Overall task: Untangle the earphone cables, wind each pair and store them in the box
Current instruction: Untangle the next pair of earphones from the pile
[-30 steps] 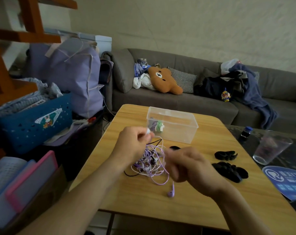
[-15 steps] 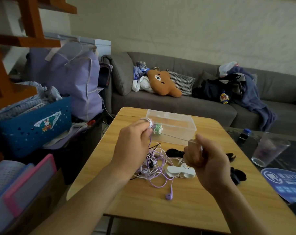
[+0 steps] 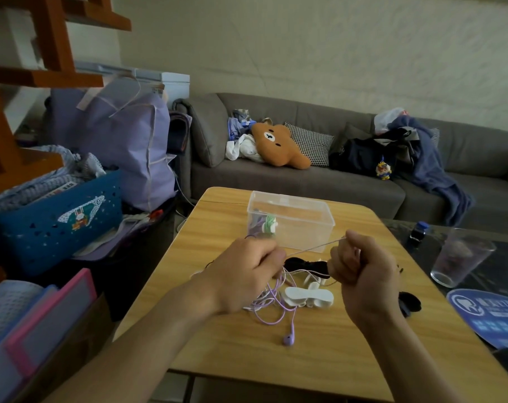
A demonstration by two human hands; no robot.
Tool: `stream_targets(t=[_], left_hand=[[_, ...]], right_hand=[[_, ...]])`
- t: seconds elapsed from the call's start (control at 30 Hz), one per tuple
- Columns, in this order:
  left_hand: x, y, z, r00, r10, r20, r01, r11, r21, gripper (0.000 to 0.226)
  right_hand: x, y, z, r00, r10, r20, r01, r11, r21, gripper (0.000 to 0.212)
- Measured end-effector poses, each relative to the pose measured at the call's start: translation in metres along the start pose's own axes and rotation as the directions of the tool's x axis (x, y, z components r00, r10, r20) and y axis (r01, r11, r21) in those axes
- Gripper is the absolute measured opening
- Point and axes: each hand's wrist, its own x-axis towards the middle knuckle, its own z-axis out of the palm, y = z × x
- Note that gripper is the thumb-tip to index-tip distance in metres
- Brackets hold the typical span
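Observation:
A tangle of purple and white earphone cables (image 3: pixel 271 301) lies on the wooden table (image 3: pixel 319 359), with one purple earbud (image 3: pixel 289 339) trailing toward me. My left hand (image 3: pixel 247 274) grips part of the cable above the tangle. My right hand (image 3: pixel 363 271) is curled round a thin white cable (image 3: pixel 311 249) stretched taut between both hands. White cable winders (image 3: pixel 309 296) lie beside the tangle, and a black winder (image 3: pixel 305 264) shows between my hands. The clear plastic box (image 3: pixel 290 221) stands behind, holding a wound green-and-white pair (image 3: pixel 268 225).
A glass cup (image 3: pixel 459 258) and a small dark bottle (image 3: pixel 418 232) stand on the glass table to the right. Another black winder (image 3: pixel 410 303) lies by my right wrist. A grey sofa with a bear cushion (image 3: pixel 279 146) is behind; bags and a blue basket (image 3: pixel 55 222) crowd the left.
Both hands have dropped lower toward the table and the right hand has moved right, pulling the white cable taut. The camera view has shifted slightly.

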Motion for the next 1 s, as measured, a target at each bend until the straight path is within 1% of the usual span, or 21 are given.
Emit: stream_targets(t=[0.03, 0.07, 0.1, 0.17, 0.2, 0.23, 0.27, 0.3, 0.37, 0.43, 0.47, 0.53, 0.6, 0.63, 0.7, 0.77, 0.8, 0.87, 0.9, 0.93, 1.0], left_hand=[[-0.001, 0.004, 0.001, 0.999, -0.032, 0.005, 0.032, 0.991, -0.131, 0.040], [-0.001, 0.008, 0.002, 0.998, -0.067, 0.003, 0.065, 0.951, -0.303, 0.040], [0.001, 0.011, 0.002, 0.994, -0.109, -0.009, 0.091, 0.870, -0.484, 0.038], [0.006, 0.015, 0.003, 0.974, -0.220, -0.057, 0.095, 0.619, -0.780, 0.032], [0.009, 0.015, 0.004, 0.955, -0.288, -0.075, 0.082, 0.496, -0.864, 0.031], [0.012, 0.013, 0.005, 0.928, -0.359, -0.095, 0.064, 0.406, -0.912, 0.031], [0.015, 0.009, 0.004, 0.900, -0.419, -0.118, 0.041, 0.352, -0.935, 0.031], [0.017, 0.005, 0.003, 0.877, -0.458, -0.142, 0.015, 0.322, -0.947, 0.030], [0.018, -0.001, -0.002, 0.843, -0.502, -0.193, -0.038, 0.303, -0.952, 0.024], [0.017, -0.004, -0.005, 0.810, -0.530, -0.251, -0.051, 0.363, -0.930, 0.019], [0.016, -0.003, -0.005, 0.791, -0.537, -0.292, -0.038, 0.434, -0.900, 0.018], [0.014, -0.003, -0.001, 0.752, -0.501, -0.427, -0.005, 0.644, -0.765, 0.016], [0.012, -0.003, 0.004, 0.743, -0.345, -0.574, -0.005, 0.855, -0.519, 0.016], [0.011, -0.004, 0.006, 0.757, -0.258, -0.601, -0.012, 0.913, -0.407, 0.017], [0.009, -0.005, 0.005, 0.788, -0.173, -0.591, -0.004, 0.958, -0.286, 0.019], [0.006, -0.006, 0.003, 0.829, -0.145, -0.540, 0.018, 0.972, -0.234, 0.019], [0.005, -0.007, 0.002, 0.866, -0.083, -0.493, 0.007, 0.988, -0.153, 0.025], [0.001, -0.008, 0.001, 0.940, 0.054, -0.337, -0.051, 0.999, 0.016, 0.034], [0.000, -0.006, 0.001, 0.958, 0.086, -0.272, -0.076, 0.996, 0.048, 0.034], [-0.002, -0.004, 0.001, 0.966, 0.104, -0.236, -0.092, 0.994, 0.062, 0.033], [-0.002, -0.003, 0.001, 0.964, 0.136, -0.231, -0.105, 0.984, 0.141, 0.033]], right_hand=[[0.000, 0.002, 0.000, 0.999, 0.018, -0.040, -0.020, 0.998, -0.060, 0.049], [0.001, 0.004, -0.001, 0.997, 0.039, -0.066, -0.047, 0.991, -0.129, 0.053], [0.001, 0.006, -0.001, 0.996, 0.061, -0.069, -0.073, 0.978, -0.197, 0.053], [-0.001, 0.010, 0.001, 0.996, 0.093, 0.006, -0.085, 0.937, -0.339, 0.045], [-0.003, 0.012, 0.003, 0.993, 0.104, 0.062, -0.070, 0.910, -0.409, 0.041], [-0.004, 0.014, 0.005, 0.987, 0.115, 0.115, -0.047, 0.877, -0.478, 0.039], [-0.006, 0.016, 0.008, 0.981, 0.117, 0.156, -0.013, 0.838, -0.546, 0.036], [-0.007, 0.018, 0.011, 0.976, 0.107, 0.190, 0.032, 0.793, -0.609, 0.033], [-0.009, 0.022, 0.014, 0.962, 0.090, 0.256, 0.117, 0.714, -0.691, 0.027], [-0.011, 0.025, 0.015, 0.932, 0.111, 0.346, 0.187, 0.669, -0.719, 0.027], [-0.013, 0.027, 0.017, 0.911, 0.131, 0.390, 0.222, 0.641, -0.735, 0.028], [-0.017, 0.028, 0.021, 0.875, 0.153, 0.460, 0.294, 0.587, -0.755, 0.028], [-0.018, 0.026, 0.024, 0.868, 0.135, 0.478, 0.316, 0.592, -0.741, 0.030], [-0.018, 0.024, 0.023, 0.873, 0.109, 0.475, 0.312, 0.624, -0.717, 0.031], [-0.017, 0.019, 0.021, 0.888, 0.026, 0.460, 0.315, 0.694, -0.647, 0.030], [-0.017, 0.016, 0.020, 0.895, -0.049, 0.444, 0.336, 0.729, -0.596, 0.021], [-0.017, 0.015, 0.020, 0.897, -0.079, 0.436, 0.347, 0.736, -0.581, 0.015], [-0.017, 0.014, 0.020, 0.902, -0.167, 0.398, 0.389, 0.715, -0.581, 0.009], [-0.015, 0.013, 0.019, 0.904, -0.221, 0.366, 0.410, 0.692, -0.594, 0.008], [-0.013, 0.010, 0.016, 0.904, -0.268, 0.334, 0.424, 0.670, -0.609, 0.009], [-0.009, 0.006, 0.011, 0.894, -0.333, 0.301, 0.448, 0.628, -0.636, 0.014]])
